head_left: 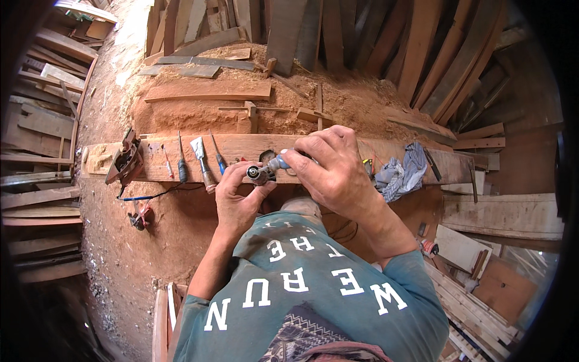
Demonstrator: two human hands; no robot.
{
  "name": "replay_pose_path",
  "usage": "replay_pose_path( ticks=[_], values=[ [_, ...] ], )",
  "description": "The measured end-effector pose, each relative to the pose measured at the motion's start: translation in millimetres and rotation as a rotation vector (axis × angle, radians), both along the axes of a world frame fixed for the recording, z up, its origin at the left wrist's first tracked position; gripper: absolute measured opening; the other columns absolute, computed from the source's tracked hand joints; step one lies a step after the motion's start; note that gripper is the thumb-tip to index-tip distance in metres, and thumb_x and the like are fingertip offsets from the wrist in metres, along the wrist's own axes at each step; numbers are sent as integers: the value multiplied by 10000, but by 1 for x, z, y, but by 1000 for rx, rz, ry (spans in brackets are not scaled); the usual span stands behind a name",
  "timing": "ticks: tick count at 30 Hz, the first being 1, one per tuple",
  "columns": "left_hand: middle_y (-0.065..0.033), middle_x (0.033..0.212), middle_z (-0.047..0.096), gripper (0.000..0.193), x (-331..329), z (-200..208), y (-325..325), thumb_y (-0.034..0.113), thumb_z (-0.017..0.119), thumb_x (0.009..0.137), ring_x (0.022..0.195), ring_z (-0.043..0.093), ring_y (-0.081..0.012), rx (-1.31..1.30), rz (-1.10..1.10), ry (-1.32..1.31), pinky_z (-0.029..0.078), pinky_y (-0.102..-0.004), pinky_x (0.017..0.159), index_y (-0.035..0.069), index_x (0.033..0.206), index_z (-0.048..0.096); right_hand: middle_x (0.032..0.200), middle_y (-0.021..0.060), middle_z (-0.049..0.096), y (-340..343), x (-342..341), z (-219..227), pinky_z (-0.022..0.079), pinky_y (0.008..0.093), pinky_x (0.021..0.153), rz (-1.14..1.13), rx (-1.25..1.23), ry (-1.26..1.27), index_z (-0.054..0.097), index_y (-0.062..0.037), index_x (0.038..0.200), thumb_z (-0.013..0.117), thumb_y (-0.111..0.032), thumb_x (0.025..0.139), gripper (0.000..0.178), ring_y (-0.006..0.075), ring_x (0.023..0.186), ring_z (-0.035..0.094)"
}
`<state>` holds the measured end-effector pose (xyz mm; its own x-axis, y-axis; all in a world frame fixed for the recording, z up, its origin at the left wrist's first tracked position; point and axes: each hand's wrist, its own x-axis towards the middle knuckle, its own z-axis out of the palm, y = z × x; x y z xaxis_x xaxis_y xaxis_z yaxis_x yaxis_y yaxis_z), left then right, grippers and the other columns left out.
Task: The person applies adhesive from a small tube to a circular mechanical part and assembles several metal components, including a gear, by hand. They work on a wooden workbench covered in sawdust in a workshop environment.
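Note:
My left hand point(234, 202) is closed around a small grey metal tool part with a round opening point(256, 173), held over the near edge of the wooden bench plank point(338, 146). My right hand point(329, 166) grips a blue-grey piece point(277, 163) that meets the metal part; I cannot tell its exact kind. On the plank left of my hands lie a broad chisel point(199, 149), a blue-handled screwdriver point(221, 163), a dark-handled screwdriver point(182, 169) and a thin red-tipped tool point(169, 168). Behind the metal part, a dark round object point(266, 155) is partly hidden.
A power planer point(125, 161) sits at the plank's left end, with a cord point(160, 194) below it. To the right lies a crumpled grey rag point(401, 173). Beyond are sawdust point(199, 120), a marking gauge point(250, 110) and leaning boards point(422, 48).

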<state>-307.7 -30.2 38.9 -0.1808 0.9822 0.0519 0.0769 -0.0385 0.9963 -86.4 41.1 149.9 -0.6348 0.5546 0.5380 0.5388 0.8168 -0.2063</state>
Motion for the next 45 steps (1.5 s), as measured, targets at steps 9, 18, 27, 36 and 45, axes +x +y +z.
replay_pose_path(
  ticks=[9,18,27,36,45],
  values=[
    [-114,1194,794,361,-2,3,-5,67,968,832,1150,737,-268,23,4,39,568,-401,1040,26,1153,808,1177,45,740,-5,-8,12,418,533,1135,36,49,-109,805,-64,1177,743,-186,923,289,237,1191,681],
    [-134,1207,792,395,-2,10,-1,114,982,836,1203,725,-301,40,-15,144,547,-430,1089,12,1174,806,1173,34,739,-4,-8,13,397,532,1160,36,71,-100,806,-76,1167,742,-188,926,273,218,1184,678],
    [-155,1226,784,435,-1,8,1,124,994,825,1228,722,-322,19,-33,126,538,-440,1112,-5,1193,801,1128,25,718,6,-11,15,408,528,1156,11,104,-98,800,-86,1149,747,-191,912,265,214,1146,679],
    [-153,1230,786,442,-2,7,3,114,990,824,1222,723,-319,21,-35,134,548,-437,1088,-6,1204,800,1138,19,723,7,-13,15,416,530,1153,21,87,-101,810,-98,1153,764,-185,916,256,206,1147,688],
    [-147,1232,792,427,-5,15,4,103,985,816,1243,714,-324,30,-37,211,543,-440,1108,5,1192,806,1166,18,735,3,-17,16,434,527,1133,-5,66,-110,816,-117,1183,786,-185,908,285,207,1161,696]
  ],
)
